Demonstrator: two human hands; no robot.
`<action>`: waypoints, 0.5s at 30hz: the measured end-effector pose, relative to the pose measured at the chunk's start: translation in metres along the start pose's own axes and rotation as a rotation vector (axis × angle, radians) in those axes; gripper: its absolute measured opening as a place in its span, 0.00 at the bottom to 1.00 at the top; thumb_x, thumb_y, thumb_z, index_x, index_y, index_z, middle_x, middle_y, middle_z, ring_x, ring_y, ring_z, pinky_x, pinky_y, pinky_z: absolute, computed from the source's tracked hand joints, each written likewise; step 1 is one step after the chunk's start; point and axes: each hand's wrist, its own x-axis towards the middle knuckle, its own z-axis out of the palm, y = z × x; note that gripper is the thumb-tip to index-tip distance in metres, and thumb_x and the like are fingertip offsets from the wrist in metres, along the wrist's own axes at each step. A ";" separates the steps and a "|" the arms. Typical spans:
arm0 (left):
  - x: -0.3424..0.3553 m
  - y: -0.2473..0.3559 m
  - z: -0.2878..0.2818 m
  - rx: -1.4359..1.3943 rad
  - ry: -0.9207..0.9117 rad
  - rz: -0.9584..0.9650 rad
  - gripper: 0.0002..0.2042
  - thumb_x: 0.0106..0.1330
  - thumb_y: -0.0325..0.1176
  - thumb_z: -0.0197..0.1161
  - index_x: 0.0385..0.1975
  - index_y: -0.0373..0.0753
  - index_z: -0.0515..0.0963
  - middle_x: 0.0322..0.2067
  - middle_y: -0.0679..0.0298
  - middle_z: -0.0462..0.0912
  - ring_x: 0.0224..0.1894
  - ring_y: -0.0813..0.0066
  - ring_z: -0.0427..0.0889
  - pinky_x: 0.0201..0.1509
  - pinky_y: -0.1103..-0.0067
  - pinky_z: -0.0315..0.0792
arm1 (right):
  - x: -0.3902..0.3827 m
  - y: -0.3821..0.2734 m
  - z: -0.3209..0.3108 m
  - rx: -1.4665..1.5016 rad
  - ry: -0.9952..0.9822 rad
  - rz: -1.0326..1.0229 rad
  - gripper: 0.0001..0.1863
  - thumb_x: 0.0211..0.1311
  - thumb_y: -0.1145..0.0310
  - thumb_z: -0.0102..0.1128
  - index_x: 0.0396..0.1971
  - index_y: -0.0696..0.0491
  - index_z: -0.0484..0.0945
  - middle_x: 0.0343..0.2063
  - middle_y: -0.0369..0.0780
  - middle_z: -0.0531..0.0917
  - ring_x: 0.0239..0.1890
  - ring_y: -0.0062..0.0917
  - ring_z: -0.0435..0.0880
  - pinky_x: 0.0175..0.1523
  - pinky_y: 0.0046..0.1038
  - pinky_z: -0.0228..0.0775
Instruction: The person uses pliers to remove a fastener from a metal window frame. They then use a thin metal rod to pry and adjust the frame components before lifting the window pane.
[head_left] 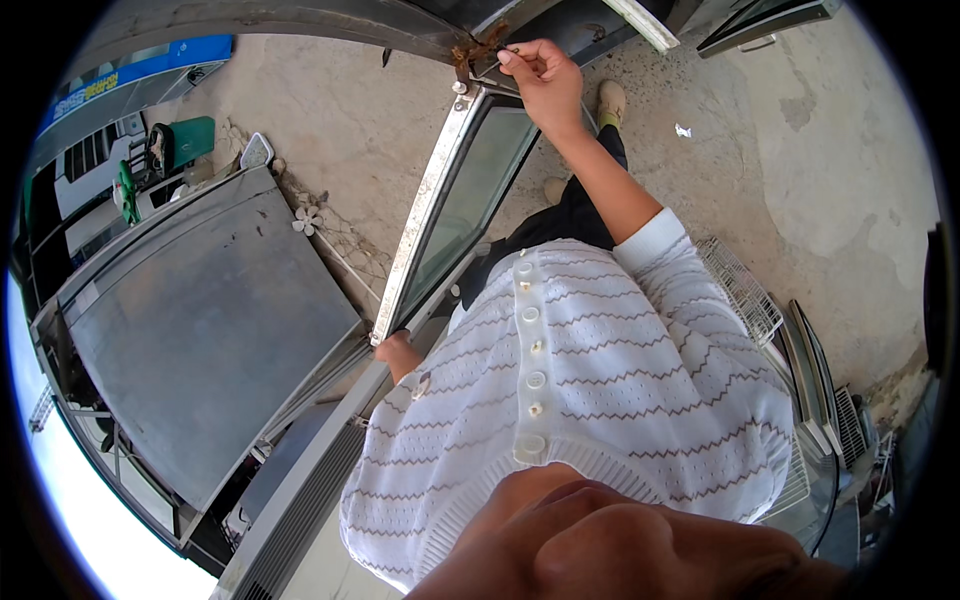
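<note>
While right hand (540, 75) pinches hinge (470, 55), left hand (397, 352) steadies door (450, 210)

- Left hand (398, 352): mostly hidden behind the lower corner of the glass-paned metal frame (462, 205) and the knitted sleeve; grip cannot be told
- Right hand (541, 80): fingertips pinch something thin at the rusted hinge (470, 52); too small to identify
- Frame's upper end: lost behind that hinge and the dark metal edge above
- Wire racks (742, 290): partly covered by the white cardigan (600, 390)
- Grey cabinet (205, 325): lower part cut off by the picture's rim
- Person's lower body: hidden but for one shoe (611, 100)
</note>
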 end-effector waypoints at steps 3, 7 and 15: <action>0.001 0.004 -0.002 -0.004 -0.029 -0.036 0.08 0.39 0.36 0.65 0.23 0.46 0.83 0.31 0.55 0.82 0.34 0.53 0.80 0.31 0.61 0.73 | 0.003 0.004 -0.005 -0.099 -0.034 -0.070 0.06 0.56 0.72 0.64 0.30 0.58 0.78 0.22 0.37 0.83 0.27 0.18 0.84 0.32 0.18 0.73; -0.001 0.006 -0.011 -0.045 -0.054 -0.031 0.09 0.39 0.36 0.66 0.23 0.45 0.83 0.32 0.55 0.82 0.35 0.52 0.80 0.33 0.61 0.74 | 0.004 0.010 -0.004 0.172 -0.049 0.101 0.08 0.56 0.69 0.65 0.30 0.57 0.78 0.26 0.37 0.83 0.29 0.19 0.84 0.34 0.17 0.74; -0.006 0.036 -0.053 -0.112 -0.159 -0.077 0.10 0.39 0.36 0.65 0.24 0.43 0.83 0.31 0.55 0.81 0.35 0.54 0.80 0.34 0.62 0.74 | 0.000 -0.002 0.005 0.389 -0.036 0.366 0.09 0.57 0.68 0.64 0.30 0.55 0.74 0.27 0.34 0.80 0.32 0.18 0.82 0.35 0.16 0.75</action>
